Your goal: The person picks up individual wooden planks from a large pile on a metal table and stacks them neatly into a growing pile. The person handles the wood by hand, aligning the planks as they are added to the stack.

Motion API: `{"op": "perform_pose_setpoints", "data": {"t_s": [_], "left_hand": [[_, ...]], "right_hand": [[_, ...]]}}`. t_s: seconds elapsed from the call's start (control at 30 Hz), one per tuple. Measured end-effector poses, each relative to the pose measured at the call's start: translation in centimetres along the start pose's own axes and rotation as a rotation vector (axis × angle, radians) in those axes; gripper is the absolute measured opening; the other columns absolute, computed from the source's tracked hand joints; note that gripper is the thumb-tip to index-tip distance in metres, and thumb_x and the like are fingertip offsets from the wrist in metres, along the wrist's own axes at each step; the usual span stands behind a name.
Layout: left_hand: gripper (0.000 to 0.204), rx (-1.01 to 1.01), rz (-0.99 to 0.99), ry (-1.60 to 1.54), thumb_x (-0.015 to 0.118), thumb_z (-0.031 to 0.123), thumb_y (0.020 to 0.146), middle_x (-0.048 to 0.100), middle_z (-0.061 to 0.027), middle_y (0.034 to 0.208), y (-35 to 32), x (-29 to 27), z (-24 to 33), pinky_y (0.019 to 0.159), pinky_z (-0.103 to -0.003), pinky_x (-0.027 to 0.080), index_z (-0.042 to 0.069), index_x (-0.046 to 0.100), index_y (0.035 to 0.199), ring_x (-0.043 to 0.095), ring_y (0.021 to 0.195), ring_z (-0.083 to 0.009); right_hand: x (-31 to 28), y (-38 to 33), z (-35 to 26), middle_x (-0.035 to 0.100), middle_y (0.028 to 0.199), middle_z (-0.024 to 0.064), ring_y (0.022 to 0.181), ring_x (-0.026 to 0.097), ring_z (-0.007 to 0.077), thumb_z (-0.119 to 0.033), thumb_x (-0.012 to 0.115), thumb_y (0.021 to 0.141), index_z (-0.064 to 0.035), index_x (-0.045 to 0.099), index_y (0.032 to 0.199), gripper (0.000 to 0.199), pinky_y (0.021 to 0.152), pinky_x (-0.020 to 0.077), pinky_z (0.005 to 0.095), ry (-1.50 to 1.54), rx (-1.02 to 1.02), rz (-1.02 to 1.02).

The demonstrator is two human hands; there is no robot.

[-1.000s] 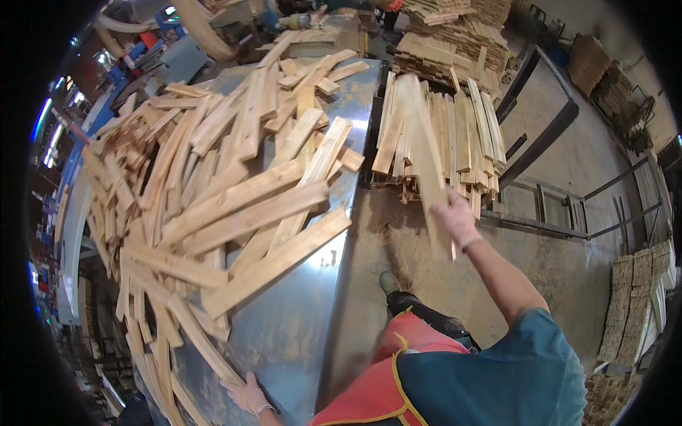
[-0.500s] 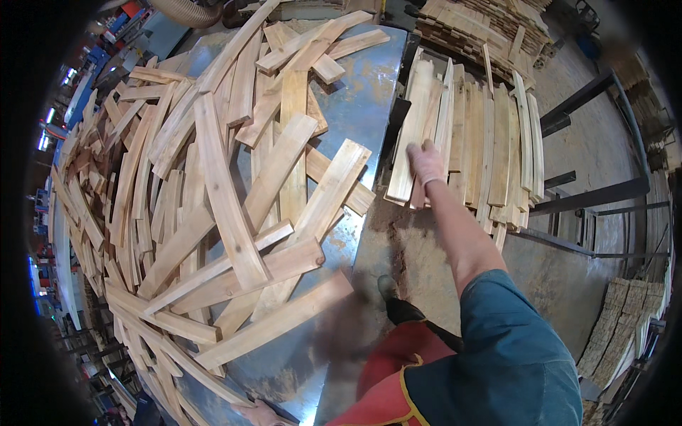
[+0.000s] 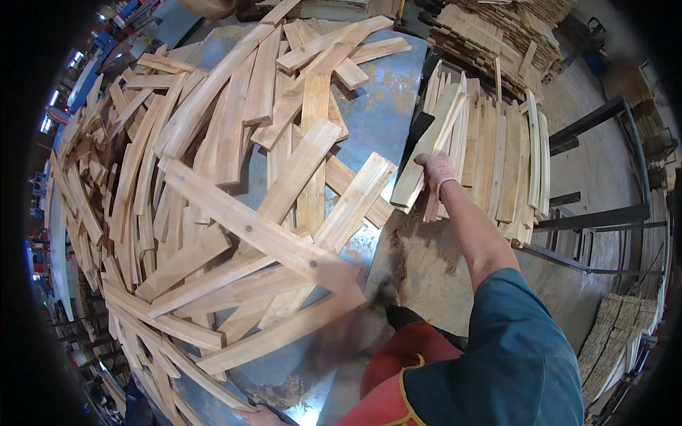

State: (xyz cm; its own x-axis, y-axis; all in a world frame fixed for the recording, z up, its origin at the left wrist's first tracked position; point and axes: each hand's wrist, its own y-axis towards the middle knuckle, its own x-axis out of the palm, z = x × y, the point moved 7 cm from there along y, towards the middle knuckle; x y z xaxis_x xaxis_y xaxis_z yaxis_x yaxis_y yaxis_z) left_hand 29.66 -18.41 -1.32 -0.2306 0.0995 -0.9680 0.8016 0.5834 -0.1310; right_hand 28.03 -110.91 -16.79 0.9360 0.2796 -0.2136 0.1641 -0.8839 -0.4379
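Note:
My right hand [image 3: 437, 171], in a pale glove, grips the near part of a wooden board [image 3: 432, 138] at the left side of a stack of boards [image 3: 490, 149]. That board lies tilted against its neighbours. My left hand [image 3: 261, 416] shows only in part at the lower edge, its fingers closed at the end of a long, narrow wooden board [image 3: 192, 366]. Ahead of it, a knotty board [image 3: 249, 227] lies across the loose pile, its near end smeared by motion. A blurred pinkish patch covers that end, and I cannot tell what it is.
Many loose boards [image 3: 156, 206] are heaped crosswise on a metal table [image 3: 391, 78]. A dark metal frame [image 3: 604, 218] stands right of the stack. More stacked timber [image 3: 490, 35] lies at the back, and bundled strips [image 3: 618, 330] at the lower right.
The knotty board on the pile has swung round, its near end now farther right. The board under my right hand has tilted. My left hand has hardly moved.

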Motion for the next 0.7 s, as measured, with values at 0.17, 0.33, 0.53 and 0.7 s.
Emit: {"op": "perform_pose_setpoints", "data": {"t_s": [0.17, 0.33, 0.53, 0.7], "left_hand": [[0.107, -0.002, -0.018, -0.048, 0.071, 0.049, 0.103, 0.064, -0.0418, 0.139, -0.7, -1.7, 1.5, 0.099, -0.059, 0.060, -0.007, 0.014, 0.175, 0.072, 0.118, -0.0532], [0.104, 0.032, -0.040, -0.116, 0.074, 0.046, 0.102, 0.055, -0.0402, 0.154, 0.0, 0.0, -0.1, 0.111, -0.056, 0.054, -0.002, 0.018, 0.176, 0.064, 0.133, -0.0508], [0.060, 0.030, -0.051, -0.138, 0.068, 0.038, 0.106, 0.059, -0.0267, 0.158, -0.3, 3.1, -6.3, 0.126, -0.053, 0.040, 0.000, 0.063, 0.153, 0.056, 0.145, -0.0434], [0.093, 0.108, 0.100, -0.283, 0.076, 0.034, 0.095, 0.068, -0.0252, 0.139, 2.2, 2.1, -3.3, 0.107, -0.051, 0.057, 0.004, 0.035, 0.172, 0.069, 0.123, -0.0451]], "right_hand": [[-0.1, 4.8, -3.9, 0.076, 0.088, 0.0169, 0.072, 0.073, 0.0251, -0.024, 0.079, 0.085, 0.0005, 0.066, 0.117, 0.043, 0.061, 0.0559, 0.0401, -0.389, -0.074, -0.050], [-4.6, 6.5, -3.6, 0.076, 0.123, 0.0266, 0.111, 0.075, 0.0395, -0.057, 0.085, 0.082, 0.0008, 0.065, 0.141, 0.085, 0.101, 0.0578, 0.0495, -0.559, -0.230, -0.061], [-6.4, 4.5, 6.2, 0.069, 0.141, 0.0226, 0.124, 0.068, 0.0342, -0.043, 0.071, 0.100, 0.0012, 0.062, 0.148, 0.066, 0.106, 0.0554, 0.0472, -0.718, -0.197, -0.321], [-10.6, -2.2, 4.4, 0.070, 0.127, 0.0198, 0.106, 0.068, 0.0275, -0.042, 0.069, 0.106, 0.0069, 0.053, 0.161, 0.075, 0.094, 0.0555, 0.0444, -0.774, -0.399, -0.093]]}}
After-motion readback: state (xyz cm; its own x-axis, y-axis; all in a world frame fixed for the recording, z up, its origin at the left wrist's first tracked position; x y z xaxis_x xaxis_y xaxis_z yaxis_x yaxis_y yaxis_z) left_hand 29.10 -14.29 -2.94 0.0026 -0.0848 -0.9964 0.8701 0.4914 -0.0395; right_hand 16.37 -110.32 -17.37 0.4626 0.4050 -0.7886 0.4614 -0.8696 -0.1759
